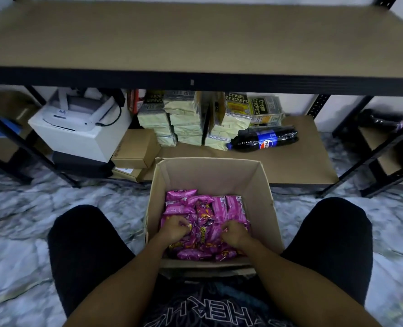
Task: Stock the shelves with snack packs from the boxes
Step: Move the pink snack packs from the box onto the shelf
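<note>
- The glossy pink foil snack packs [205, 223] lie heaped in the bottom of the open brown cardboard box [209, 178], which stands on the floor between the person's knees.
- Both hands are down among them; the left hand [175, 228] and the right hand [234, 233] each curl round packs near the heap's middle.
- The packs look light, puffy, slippery and crushable; gathering several by their crimped ends seems safest.
- The box's tall walls hem the wrists in; just beyond its far wall the wide tan shelf board [195, 36] lies bare, with ample room.
</note>
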A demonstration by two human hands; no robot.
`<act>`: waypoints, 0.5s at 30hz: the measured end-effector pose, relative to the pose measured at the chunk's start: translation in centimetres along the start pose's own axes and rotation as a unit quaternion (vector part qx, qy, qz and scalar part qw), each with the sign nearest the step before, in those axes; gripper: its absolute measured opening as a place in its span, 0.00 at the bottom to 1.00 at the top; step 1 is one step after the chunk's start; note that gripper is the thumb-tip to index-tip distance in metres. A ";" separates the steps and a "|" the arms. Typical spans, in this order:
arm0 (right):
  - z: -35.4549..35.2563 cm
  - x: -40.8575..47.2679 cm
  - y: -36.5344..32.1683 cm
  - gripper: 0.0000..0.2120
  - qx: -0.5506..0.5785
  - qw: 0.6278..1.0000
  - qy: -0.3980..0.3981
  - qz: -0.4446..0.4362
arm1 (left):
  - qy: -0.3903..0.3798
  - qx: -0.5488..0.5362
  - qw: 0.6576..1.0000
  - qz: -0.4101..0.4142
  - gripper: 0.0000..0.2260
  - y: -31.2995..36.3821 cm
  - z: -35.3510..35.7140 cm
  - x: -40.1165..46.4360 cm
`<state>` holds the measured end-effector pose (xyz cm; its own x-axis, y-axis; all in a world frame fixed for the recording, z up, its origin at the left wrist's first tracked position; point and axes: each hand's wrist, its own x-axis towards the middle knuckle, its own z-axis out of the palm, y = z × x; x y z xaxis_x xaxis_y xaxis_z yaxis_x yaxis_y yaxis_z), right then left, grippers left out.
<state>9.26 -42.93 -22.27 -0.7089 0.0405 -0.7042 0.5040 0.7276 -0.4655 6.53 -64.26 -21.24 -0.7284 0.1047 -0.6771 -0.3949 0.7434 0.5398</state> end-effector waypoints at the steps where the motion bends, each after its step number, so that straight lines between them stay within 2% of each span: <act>1: 0.1 -0.2 -0.1 0.11 0.001 1.000 0.001 0.003 | 0.000 0.002 1.000 -0.004 0.10 -0.2 0.1 -0.3; 5: -0.1 0.3 -1.9 0.08 0.021 0.999 0.036 -0.019 | 0.027 -0.007 1.000 -0.002 0.07 0.7 -0.7 -0.8; 8: 0.6 -0.1 -2.2 0.07 0.014 0.998 0.042 -0.040 | 0.035 -0.020 0.999 -0.011 0.09 0.3 -0.2 -1.1; 12: 1.2 0.0 0.7 0.06 0.016 0.999 0.046 -0.024 | 0.021 -0.036 0.998 -0.041 0.16 -1.8 0.8 -1.9; 15: 1.6 1.2 3.0 0.11 0.024 0.998 0.054 0.009 | 0.006 -0.030 0.997 -0.071 0.12 -2.5 1.8 -1.1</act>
<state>10.69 -41.77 -25.35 -0.7473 0.1283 -0.6520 0.5378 0.6932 -0.4799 9.28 -65.03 -22.74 -0.6697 -0.0069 -0.7426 -0.5267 0.7093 0.4684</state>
